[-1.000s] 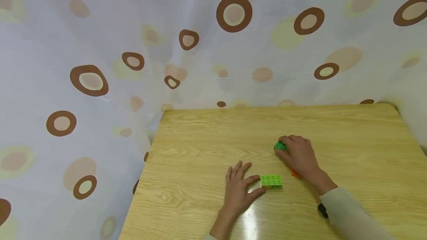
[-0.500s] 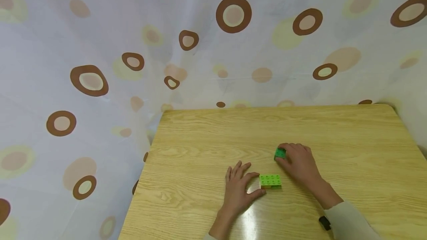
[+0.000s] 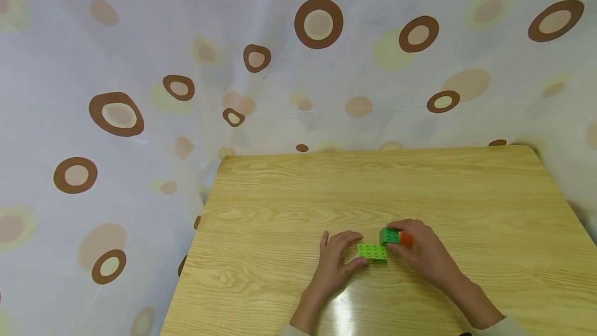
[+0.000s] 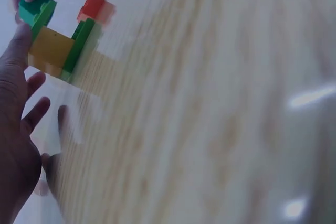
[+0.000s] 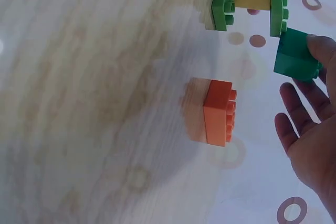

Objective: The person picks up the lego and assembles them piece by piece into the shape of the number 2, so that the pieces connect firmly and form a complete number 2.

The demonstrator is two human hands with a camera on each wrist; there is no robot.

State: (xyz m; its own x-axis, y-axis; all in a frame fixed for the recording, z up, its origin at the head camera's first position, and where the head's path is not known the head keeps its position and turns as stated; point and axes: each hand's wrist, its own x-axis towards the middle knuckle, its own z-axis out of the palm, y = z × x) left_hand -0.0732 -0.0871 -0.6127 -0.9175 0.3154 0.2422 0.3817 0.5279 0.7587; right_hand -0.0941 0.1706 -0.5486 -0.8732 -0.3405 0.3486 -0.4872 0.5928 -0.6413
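My left hand (image 3: 332,262) holds the left end of a small brick stack (image 3: 371,251), thumb on the near side and fingers behind. The stack has a light green studded plate on top, a yellow block (image 4: 51,47) in the middle and a green plate (image 5: 221,1) at the bottom. Between thumb and fingers, my right hand (image 3: 425,250) pinches a dark green brick (image 3: 388,236), tilted, close by the stack's top plate. Whether these two touch, I cannot tell. An orange brick (image 5: 218,113) stands on the table, partly hidden behind the right hand in the head view.
The wood-grain table (image 3: 280,289) has a glossy surface that reflects light and the bricks. Behind it and along its left side hangs a white curtain (image 3: 266,9) patterned with brown rings.
My right hand has brought the dark green brick nearer to me, towards the stack. The left hand's fingers have drawn in behind the stack. The orange brick shows again past the right hand.
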